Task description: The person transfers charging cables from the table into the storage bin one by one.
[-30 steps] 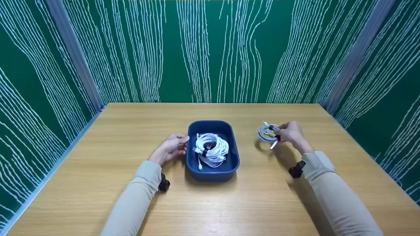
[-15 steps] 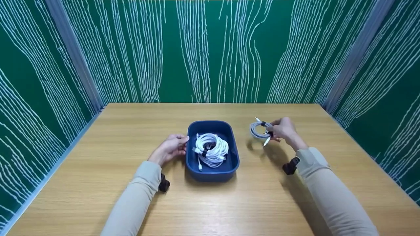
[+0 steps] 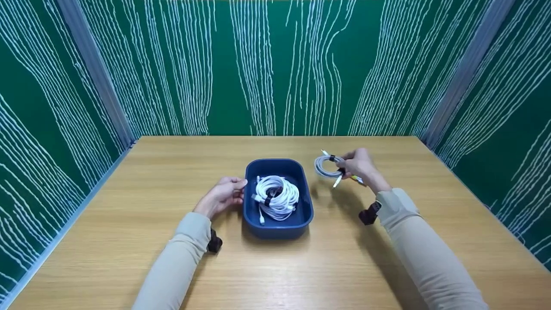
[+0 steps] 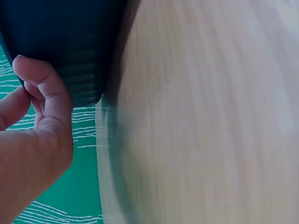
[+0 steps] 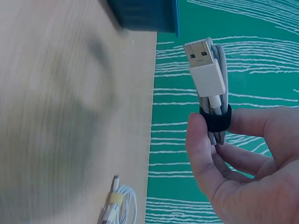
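A dark blue bin (image 3: 277, 232) stands mid-table. Coiled white cables (image 3: 286, 198) with a black strap and several plugs lie inside it. My left hand (image 3: 220, 194) pinches the bin's left rim between thumb and fingers, as the left wrist view shows too. Right of the bin, my right hand (image 3: 360, 167) holds a coiled grey USB cable (image 3: 318, 168) above the table. Its thumb and fingers pinch the black strap (image 5: 216, 119), and the white USB plug (image 5: 208, 79) points away from the palm. The white cables are not visible in either wrist view.
Another white cable coil (image 5: 126, 205) with a yellow strap lies on the table, mostly hidden behind my right hand in the head view. Green walls with white lines border the wooden table (image 3: 181, 163) at the back and sides.
My right hand has moved left toward the bin with the grey USB cable, uncovering part of the yellow-strapped coil behind it. My left hand and the bin stay put.
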{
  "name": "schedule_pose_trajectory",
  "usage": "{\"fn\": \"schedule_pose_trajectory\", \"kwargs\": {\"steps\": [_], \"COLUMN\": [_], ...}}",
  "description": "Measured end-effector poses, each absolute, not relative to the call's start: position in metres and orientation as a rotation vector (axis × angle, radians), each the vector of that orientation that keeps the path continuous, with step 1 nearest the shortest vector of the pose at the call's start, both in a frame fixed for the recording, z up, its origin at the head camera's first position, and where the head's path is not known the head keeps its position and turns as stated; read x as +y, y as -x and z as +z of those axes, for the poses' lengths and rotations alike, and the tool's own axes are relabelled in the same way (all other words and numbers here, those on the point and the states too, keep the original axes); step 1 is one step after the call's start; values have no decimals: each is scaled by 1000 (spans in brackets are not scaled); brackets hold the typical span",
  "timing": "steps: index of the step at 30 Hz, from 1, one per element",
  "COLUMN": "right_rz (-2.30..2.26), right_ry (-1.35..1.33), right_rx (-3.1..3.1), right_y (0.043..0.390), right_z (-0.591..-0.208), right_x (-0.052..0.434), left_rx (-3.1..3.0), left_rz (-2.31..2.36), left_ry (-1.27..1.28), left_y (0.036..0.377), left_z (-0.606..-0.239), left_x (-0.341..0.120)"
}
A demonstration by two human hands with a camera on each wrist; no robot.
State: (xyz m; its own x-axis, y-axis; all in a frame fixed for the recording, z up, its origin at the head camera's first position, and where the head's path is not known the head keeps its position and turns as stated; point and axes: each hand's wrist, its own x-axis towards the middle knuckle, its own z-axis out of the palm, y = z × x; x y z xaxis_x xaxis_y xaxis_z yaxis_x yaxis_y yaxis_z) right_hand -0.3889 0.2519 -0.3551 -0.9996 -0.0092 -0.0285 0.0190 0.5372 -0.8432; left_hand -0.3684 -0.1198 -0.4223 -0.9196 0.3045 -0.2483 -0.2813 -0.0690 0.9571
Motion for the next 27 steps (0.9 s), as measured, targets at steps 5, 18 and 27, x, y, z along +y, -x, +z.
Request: {"fn": "schedule_pose_trajectory", "kwargs": {"steps": [5, 18, 27], "right_rz": [-1529, -1550, -1619], "right_ry": [4, 25, 60], "right_rx": [2708, 2669, 2611], "right_y": [391, 395, 396], "right_z": [-352, -349, -350], "right_x": [240, 211, 191], "left_rx": [1825, 1832, 1823], "left_rz": [2038, 2034, 2041], "left_ry": [-26, -15, -70], "left_y": [368, 368, 367], "left_z": [-421, -421, -423], "left_x": [-120, -120, -121]}}
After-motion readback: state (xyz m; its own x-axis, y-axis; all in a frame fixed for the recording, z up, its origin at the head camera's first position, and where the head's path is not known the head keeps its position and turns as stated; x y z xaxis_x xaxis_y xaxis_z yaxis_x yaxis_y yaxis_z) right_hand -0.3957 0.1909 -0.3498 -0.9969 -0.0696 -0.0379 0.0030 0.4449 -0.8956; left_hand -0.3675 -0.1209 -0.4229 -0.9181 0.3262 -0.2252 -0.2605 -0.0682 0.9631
